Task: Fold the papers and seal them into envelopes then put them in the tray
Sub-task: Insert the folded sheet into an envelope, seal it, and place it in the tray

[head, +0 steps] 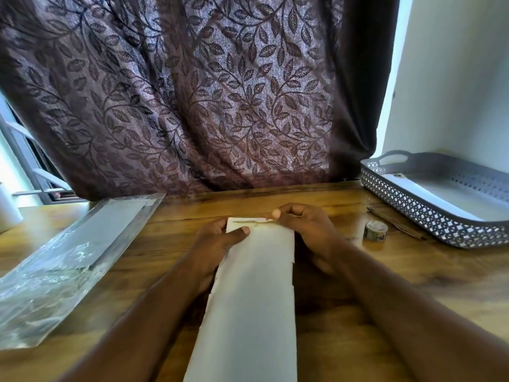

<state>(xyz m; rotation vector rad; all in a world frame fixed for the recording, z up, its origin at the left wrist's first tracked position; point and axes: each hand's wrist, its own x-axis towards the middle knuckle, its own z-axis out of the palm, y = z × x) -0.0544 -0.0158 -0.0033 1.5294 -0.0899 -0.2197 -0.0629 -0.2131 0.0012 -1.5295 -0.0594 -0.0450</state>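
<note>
Held at brown wooden table (385,288): long white paper envelope (253,285), long axis pointing straight away from person. Far left corner clamped by left hand (217,239), thumb on top. At far edge, right hand (307,230) pinches thin strip (252,221). Well apart, far right, grey perforated plastic tray (413,212); right hand nearer.

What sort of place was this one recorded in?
Most likely a room in a home: a wooden table stands against a window draped with a heavy leaf-patterned curtain, and a grey lattice tray sits by the white wall.
</note>
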